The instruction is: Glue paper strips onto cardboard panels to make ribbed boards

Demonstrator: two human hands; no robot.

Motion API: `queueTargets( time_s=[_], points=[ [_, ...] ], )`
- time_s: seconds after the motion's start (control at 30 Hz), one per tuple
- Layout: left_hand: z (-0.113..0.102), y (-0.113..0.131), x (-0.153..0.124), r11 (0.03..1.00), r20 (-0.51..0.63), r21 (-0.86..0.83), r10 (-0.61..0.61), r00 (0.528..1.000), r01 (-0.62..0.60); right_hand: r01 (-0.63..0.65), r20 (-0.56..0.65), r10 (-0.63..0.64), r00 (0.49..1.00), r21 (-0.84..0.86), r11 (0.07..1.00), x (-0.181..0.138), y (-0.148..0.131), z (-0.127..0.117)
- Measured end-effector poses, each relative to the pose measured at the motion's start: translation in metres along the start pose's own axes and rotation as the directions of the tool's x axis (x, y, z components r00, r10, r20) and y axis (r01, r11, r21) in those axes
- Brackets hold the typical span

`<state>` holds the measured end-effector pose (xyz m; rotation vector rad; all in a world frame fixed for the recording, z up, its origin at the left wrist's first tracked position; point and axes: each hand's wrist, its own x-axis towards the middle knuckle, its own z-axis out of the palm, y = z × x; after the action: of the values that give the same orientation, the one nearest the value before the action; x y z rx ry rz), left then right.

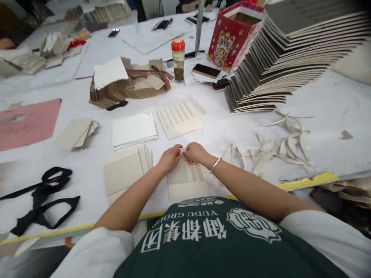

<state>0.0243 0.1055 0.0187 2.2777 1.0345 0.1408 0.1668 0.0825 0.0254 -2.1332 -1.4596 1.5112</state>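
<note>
Two bare hands meet by the middle of the front edge of the desk (217, 129): I have the left hand (175, 154) and right hand (195, 153) both pinched narrow at the far end of a flat cream panel (188, 192); what they grip I cannot tell, since they hide it. The panel lies just inside the yellow tape (311, 181) of that edge, a thin greyish sheet (178, 173) over its left part, straight raised bars on the right. Just beyond lies a ribbed panel (179, 117); to my left, stiff beige boards (123, 170) and a squared white stack (133, 130). Curly pale strips (290, 143) lie loose near the front edge at right, limp black straps (39, 197) at left. A fanned stack of dark-faced boards (261, 77) crowds the right side, beside a glossy red box (223, 42).
</note>
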Motion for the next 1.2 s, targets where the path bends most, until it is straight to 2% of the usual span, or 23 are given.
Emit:
queueTargets(
  time_s=[0.1, 0.2, 0.3, 0.37, 0.47, 0.6, 0.73, 0.8, 0.87, 0.9, 0.93, 0.97, 1.0, 1.03, 1.07, 1.1, 1.13, 1.2],
  points=[
    [0.009, -0.006, -0.032, 0.998, -0.101, 0.015, 0.062, 0.993, -0.061, 0.038, 0.023, -0.036, 0.999, -0.105, 0.994, -0.004, -0.001, -0.001],
    [0.012, -0.009, -0.055, 0.983, -0.083, 0.166, 0.095, 0.992, -0.08, 0.092, -0.005, -0.098, 0.995, -0.298, 0.95, -0.01, -0.003, -0.002],
    [0.007, -0.006, -0.062, 0.959, 0.022, 0.27, 0.082, 0.996, -0.085, 0.185, -0.115, -0.302, 0.946, -0.575, 0.797, -0.014, -0.009, -0.003],
    [0.002, -0.002, -0.059, 0.945, 0.076, 0.319, 0.049, 0.996, -0.071, 0.242, -0.081, -0.399, 0.914, -0.681, 0.691, -0.014, -0.015, -0.004],
    [-0.004, 0.003, -0.051, 0.93, 0.11, 0.363, 0.01, 0.994, -0.05, 0.29, 0.035, -0.386, 0.922, -0.721, 0.629, -0.01, -0.028, -0.006],
    [-0.004, 0.008, -0.048, 0.929, 0.091, 0.37, -0.029, 0.995, -0.007, 0.292, 0.098, -0.332, 0.938, -0.742, 0.604, -0.013, -0.036, -0.001],
    [-0.002, 0.011, -0.051, 0.933, 0.06, 0.358, -0.071, 0.996, 0.045, 0.393, 0.174, -0.416, 0.892, -0.754, 0.526, -0.03, -0.028, 0.005],
    [-0.002, 0.01, -0.054, 0.946, 0.067, 0.32, -0.071, 0.995, 0.046, 0.397, 0.123, -0.478, 0.87, -0.751, 0.527, -0.041, -0.022, 0.006],
    [-0.001, 0.006, -0.055, 0.959, 0.087, 0.282, -0.061, 0.994, 0.035, 0.361, 0.009, -0.523, 0.852, -0.735, 0.574, -0.057, -0.015, 0.011],
    [-0.001, 0.004, -0.055, 0.963, 0.095, 0.269, -0.056, 0.994, 0.029, 0.37, -0.009, -0.537, 0.844, -0.714, 0.594, -0.068, -0.011, 0.016],
    [-0.001, 0.002, -0.056, 0.965, 0.099, 0.259, -0.049, 0.994, 0.022, 0.418, 0.035, -0.544, 0.838, -0.682, 0.6, -0.081, -0.006, 0.024],
    [0.0, 0.0, -0.056, 0.967, 0.099, 0.252, -0.044, 0.994, 0.017, 0.492, 0.132, -0.542, 0.83, -0.628, 0.602, -0.096, -0.001, 0.034],
    [0.001, -0.001, -0.056, 0.969, 0.094, 0.246, -0.036, 0.995, 0.012, 0.583, 0.274, -0.529, 0.803, -0.542, 0.605, -0.112, 0.005, 0.045],
    [0.002, -0.002, -0.057, 0.971, 0.089, 0.237, -0.023, 0.996, 0.002, 0.663, 0.43, -0.507, 0.747, -0.422, 0.618, -0.128, 0.011, 0.055],
    [0.003, -0.003, -0.058, 0.973, 0.084, 0.23, -0.009, 0.996, -0.011, 0.687, 0.507, -0.499, 0.703, -0.302, 0.661, -0.141, 0.017, 0.062],
    [0.004, -0.003, -0.06, 0.974, 0.08, 0.226, 0.002, 0.997, -0.02, 0.677, 0.514, -0.513, 0.687, -0.198, 0.708, -0.151, 0.023, 0.066],
    [0.004, -0.003, -0.061, 0.974, 0.079, 0.227, 0.005, 0.997, -0.023, 0.649, 0.476, -0.533, 0.699, -0.108, 0.753, -0.157, 0.029, 0.065],
    [0.005, -0.002, -0.065, 0.972, 0.089, 0.236, -0.004, 0.996, -0.018, 0.569, 0.282, -0.544, 0.79, -0.007, 0.822, -0.157, 0.04, 0.045]
  ],
)
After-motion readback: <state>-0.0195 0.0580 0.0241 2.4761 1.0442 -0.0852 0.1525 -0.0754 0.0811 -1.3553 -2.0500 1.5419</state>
